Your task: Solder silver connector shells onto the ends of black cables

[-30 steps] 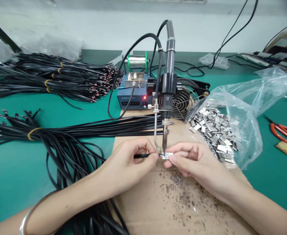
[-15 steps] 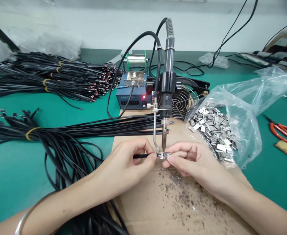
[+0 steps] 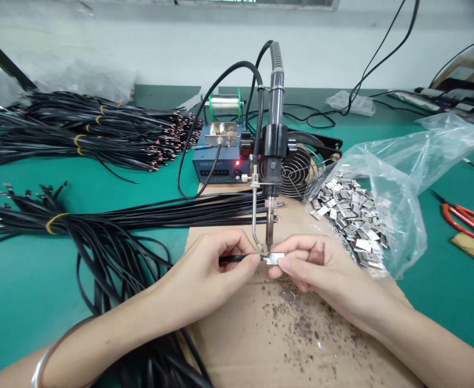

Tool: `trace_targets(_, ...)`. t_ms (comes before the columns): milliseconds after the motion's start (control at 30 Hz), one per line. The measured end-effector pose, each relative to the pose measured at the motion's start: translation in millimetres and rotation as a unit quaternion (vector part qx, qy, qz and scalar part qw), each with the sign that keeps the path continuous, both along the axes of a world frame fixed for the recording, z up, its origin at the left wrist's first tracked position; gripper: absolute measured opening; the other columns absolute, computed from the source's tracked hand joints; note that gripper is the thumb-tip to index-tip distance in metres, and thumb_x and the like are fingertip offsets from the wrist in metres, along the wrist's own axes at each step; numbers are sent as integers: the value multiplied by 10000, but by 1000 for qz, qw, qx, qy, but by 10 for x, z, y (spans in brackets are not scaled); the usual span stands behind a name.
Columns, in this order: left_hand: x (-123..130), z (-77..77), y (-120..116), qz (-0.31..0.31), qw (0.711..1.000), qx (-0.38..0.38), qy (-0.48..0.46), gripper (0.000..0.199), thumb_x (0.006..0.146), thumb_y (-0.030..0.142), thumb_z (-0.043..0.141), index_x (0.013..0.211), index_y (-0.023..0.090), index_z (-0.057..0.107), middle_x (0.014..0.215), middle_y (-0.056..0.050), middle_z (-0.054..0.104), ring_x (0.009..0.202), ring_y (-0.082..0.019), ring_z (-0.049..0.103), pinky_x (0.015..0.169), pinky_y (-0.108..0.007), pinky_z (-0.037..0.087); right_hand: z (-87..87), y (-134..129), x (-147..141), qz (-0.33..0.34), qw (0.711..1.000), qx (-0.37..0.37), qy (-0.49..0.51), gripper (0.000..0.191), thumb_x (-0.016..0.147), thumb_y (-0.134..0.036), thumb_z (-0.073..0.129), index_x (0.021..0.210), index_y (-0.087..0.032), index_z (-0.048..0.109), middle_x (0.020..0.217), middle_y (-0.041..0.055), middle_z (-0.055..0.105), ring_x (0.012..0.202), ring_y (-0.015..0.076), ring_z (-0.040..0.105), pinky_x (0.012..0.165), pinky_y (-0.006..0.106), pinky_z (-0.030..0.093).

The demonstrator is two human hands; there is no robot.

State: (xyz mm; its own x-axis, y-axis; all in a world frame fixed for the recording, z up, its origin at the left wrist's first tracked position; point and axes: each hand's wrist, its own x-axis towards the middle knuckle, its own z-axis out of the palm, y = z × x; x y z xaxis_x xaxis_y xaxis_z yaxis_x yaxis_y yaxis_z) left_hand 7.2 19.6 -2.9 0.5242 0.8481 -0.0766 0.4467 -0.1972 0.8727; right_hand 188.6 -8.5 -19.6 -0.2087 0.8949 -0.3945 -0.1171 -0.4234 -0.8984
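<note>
My left hand (image 3: 221,269) pinches a black cable (image 3: 232,258) close to its stripped end, where thin coloured wires show. A small silver metal connector (image 3: 276,258) is held between the thumb and fingers of my right hand (image 3: 313,264). The wire ends meet the connector's left edge. Directly above that joint stands the fixed soldering iron (image 3: 270,231), its tip at the connector; whether it touches is too small to tell. The bent solder feed tube (image 3: 255,215) comes down beside the tip from the left.
A blue solder feeder (image 3: 221,161) with a solder spool (image 3: 224,102) stands behind, near a round fan (image 3: 293,171). Black cable bundles (image 3: 111,215) lie left. Silver connectors (image 3: 354,215) spill from a plastic bag (image 3: 406,210) at right, near orange-handled cutters (image 3: 465,218). Spattered cardboard (image 3: 237,345) lies underneath.
The connector has tilted in my right hand, so more of its flat, bright face shows. Both hands keep their grips below the iron. The whole view has shifted slightly.
</note>
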Motion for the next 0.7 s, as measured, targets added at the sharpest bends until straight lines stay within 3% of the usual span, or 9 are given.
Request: trace_targets(700, 9, -36, -8, 12, 999, -21, -44, 194, 805, 156, 515, 611, 155, 526, 601, 44, 507, 550, -76, 421, 482, -151, 356, -27, -17, 22, 20, 1000, 17, 11, 203, 668, -311, 776, 758, -159, 677, 688, 66, 738, 440, 66, 408, 439, 199, 278)
